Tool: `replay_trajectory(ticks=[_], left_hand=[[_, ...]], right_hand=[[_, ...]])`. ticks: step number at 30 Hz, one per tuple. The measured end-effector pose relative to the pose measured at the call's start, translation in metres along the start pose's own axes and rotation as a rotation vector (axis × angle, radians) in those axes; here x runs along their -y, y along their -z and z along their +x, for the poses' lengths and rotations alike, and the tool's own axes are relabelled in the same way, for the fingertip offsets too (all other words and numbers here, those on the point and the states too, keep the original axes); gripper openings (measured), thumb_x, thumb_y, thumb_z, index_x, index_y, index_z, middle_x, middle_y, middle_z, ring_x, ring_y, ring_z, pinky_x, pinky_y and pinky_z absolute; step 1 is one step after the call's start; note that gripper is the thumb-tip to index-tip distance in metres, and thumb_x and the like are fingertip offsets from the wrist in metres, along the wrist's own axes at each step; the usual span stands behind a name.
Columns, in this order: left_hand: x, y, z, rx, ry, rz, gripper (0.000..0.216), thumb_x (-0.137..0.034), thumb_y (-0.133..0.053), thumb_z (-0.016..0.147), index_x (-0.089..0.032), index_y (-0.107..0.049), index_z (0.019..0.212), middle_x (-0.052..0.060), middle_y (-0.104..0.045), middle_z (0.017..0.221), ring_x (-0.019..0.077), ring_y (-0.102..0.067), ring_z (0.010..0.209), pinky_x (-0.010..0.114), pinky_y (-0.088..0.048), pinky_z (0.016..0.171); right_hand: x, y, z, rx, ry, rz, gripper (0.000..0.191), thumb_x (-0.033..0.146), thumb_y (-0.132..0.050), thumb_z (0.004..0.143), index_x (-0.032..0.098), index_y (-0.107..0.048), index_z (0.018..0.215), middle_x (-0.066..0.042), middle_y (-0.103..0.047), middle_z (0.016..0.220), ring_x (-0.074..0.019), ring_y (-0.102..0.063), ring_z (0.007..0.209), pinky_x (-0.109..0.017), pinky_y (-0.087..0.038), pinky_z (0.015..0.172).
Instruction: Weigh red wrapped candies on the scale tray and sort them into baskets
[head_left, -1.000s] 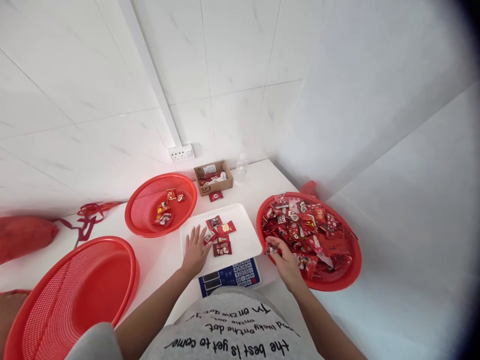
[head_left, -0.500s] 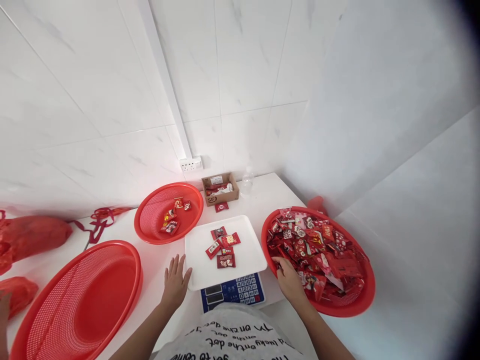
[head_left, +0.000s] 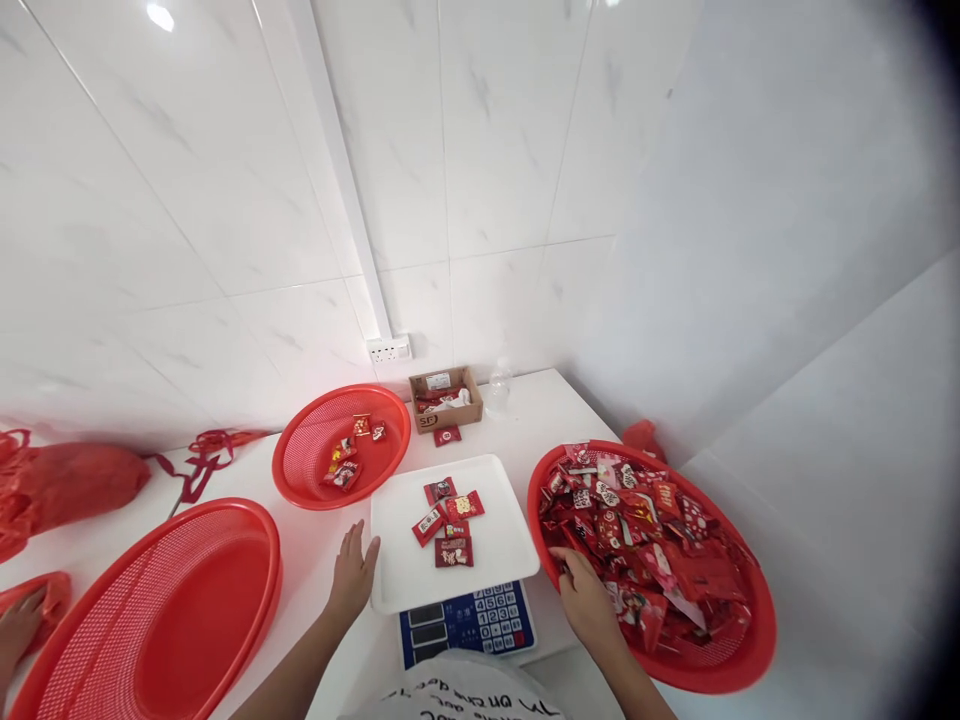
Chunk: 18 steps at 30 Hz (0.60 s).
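Note:
My left hand (head_left: 352, 572) rests open on the table, fingers spread, just left of a white plastic tray (head_left: 397, 585). The tray sits on a scale (head_left: 469, 625) with a blue keypad. Several red wrapped candies (head_left: 454, 552) lie near the middle of the tray. At the right, a red plastic basket (head_left: 761, 655) is heaped with red packets and wrapped candies (head_left: 637, 530). My right hand (head_left: 589, 598) is closed over that basket's left rim, its fingers curled and partly hidden.
A smaller red basket (head_left: 289, 440) with several candies stands behind left; a larger red basket (head_left: 262, 530) is nearer. Against the wall are a cardboard box (head_left: 450, 415) and a clear bottle (head_left: 498, 390). Another person's hand (head_left: 21, 630) touches a red bag (head_left: 56, 600) at far left.
The view has tipped up slightly, so the table things sit lower. My two hands keep about the same places. At far left, the other person's hand has come further over the red bag.

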<state>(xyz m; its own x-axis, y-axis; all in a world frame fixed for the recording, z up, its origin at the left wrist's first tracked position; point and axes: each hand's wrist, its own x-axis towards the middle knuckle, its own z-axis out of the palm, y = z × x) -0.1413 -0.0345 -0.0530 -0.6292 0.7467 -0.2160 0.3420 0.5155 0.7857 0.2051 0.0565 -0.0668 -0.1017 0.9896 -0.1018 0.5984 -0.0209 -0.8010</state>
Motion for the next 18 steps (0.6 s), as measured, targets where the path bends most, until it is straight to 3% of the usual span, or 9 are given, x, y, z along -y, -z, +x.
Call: replay_trajectory(ticks=[4,9,13,18], left_hand=[[-0.031,0.012,0.012,-0.050,0.313,-0.572,0.038,-0.039,-0.058,0.077,-0.023,-0.051,0.110,0.009,-0.038,0.139,0.0222,-0.022,0.133,0.038,-0.015,0.109],[-0.051,0.026,0.039,0.007,0.501,-0.843,0.028,-0.042,-0.051,0.081,-0.017,-0.054,0.094,0.014,-0.058,0.112,0.0248,-0.050,0.113,0.041,-0.039,0.095],[-0.055,0.039,0.052,0.029,0.572,-1.049,0.026,-0.038,-0.047,0.083,-0.013,-0.054,0.087,0.014,-0.061,0.095,0.0220,-0.062,0.089,0.035,-0.051,0.075],[-0.051,0.063,0.055,-0.111,0.587,-1.174,0.017,-0.033,-0.048,0.082,-0.016,-0.051,0.084,0.009,-0.058,0.090,0.0179,-0.062,0.079,0.030,-0.052,0.066]], right_hand=[[-0.002,-0.001,0.001,0.001,0.016,-0.042,0.044,0.020,-0.034,0.063,0.016,-0.061,0.098,-0.010,-0.061,0.109,-0.0209,-0.054,0.106,-0.035,-0.038,0.098],[-0.003,0.000,0.002,0.041,0.007,-0.087,0.047,0.022,-0.032,0.065,0.012,-0.059,0.102,-0.013,-0.059,0.112,-0.0216,-0.053,0.107,-0.036,-0.037,0.098],[-0.003,-0.001,0.003,0.027,0.002,-0.084,0.046,0.023,-0.033,0.064,0.013,-0.060,0.100,-0.012,-0.060,0.111,-0.0217,-0.054,0.106,-0.036,-0.038,0.097],[-0.004,-0.001,0.003,0.031,-0.026,-0.054,0.047,0.025,-0.033,0.064,0.013,-0.060,0.100,-0.012,-0.060,0.112,-0.0222,-0.054,0.106,-0.035,-0.038,0.097]])
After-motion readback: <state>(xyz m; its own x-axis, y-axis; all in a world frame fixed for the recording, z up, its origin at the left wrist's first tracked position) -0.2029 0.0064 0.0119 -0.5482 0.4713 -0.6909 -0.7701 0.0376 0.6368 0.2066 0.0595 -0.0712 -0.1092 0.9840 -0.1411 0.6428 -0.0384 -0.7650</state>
